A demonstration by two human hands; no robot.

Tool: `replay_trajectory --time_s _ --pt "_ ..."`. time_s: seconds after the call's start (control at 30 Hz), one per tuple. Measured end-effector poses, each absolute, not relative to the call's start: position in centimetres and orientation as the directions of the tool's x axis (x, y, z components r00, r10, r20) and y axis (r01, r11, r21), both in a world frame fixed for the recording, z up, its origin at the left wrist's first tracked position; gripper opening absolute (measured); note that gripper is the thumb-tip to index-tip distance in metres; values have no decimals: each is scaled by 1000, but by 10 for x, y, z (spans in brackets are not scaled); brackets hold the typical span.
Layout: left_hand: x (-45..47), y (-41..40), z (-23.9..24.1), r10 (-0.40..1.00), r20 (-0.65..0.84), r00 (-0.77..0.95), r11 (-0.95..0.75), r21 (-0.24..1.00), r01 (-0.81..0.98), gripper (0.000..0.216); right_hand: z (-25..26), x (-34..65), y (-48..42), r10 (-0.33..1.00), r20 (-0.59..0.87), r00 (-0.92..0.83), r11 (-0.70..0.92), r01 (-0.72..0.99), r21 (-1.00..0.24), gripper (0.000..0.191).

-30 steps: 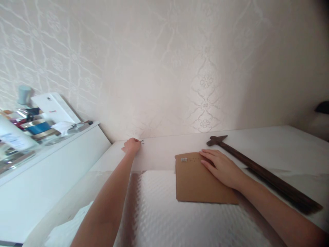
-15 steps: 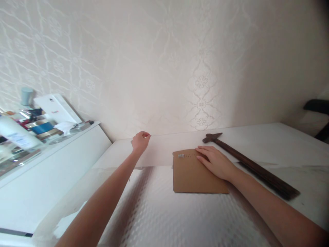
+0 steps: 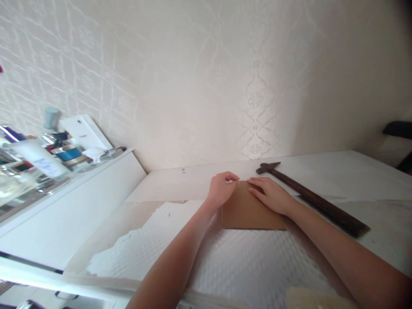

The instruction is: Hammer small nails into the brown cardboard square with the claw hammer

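A brown cardboard piece (image 3: 251, 212) lies on a white, textured covering, with a cluster of tiny dark dots near its far edge. My right hand (image 3: 268, 194) rests flat on the cardboard's right side, fingers stretched out. At the far left part of the cardboard is my left hand (image 3: 223, 189), thumb and forefinger pinched together. Whatever is between those fingertips is too small to make out. Beyond and to the right of my right hand lies a hammer (image 3: 309, 195) with a dark wooden handle, touched by neither hand.
Several tiny dark pieces (image 3: 183, 171) lie near the wall. To the left, a white cabinet (image 3: 83, 193) carries bottles, a white box (image 3: 86, 132) and a pale blue cup (image 3: 51, 117). A dark chair part (image 3: 399, 129) shows at the far right.
My left hand has moved right, from near the wall to the cardboard's far edge, still pinched. It uncovers the tiny pieces near the wall. My right hand stays on the cardboard.
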State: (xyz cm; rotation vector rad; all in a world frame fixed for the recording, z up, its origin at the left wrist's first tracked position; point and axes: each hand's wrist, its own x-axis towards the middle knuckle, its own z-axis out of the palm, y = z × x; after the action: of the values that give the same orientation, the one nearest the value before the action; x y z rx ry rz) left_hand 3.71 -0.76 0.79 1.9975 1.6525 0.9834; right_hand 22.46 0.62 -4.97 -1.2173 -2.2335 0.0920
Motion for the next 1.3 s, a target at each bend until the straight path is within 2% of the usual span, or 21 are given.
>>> replay_trajectory --time_s 0.47,1.3 --pt "28 -6 -3 966 219 137 -248 635 732 17 -46 226 2 810 432 -397 559 746 -362 44" --pt "27 -4 -10 972 198 122 -221 616 756 16 -52 228 6 799 441 -409 574 739 -354 45"
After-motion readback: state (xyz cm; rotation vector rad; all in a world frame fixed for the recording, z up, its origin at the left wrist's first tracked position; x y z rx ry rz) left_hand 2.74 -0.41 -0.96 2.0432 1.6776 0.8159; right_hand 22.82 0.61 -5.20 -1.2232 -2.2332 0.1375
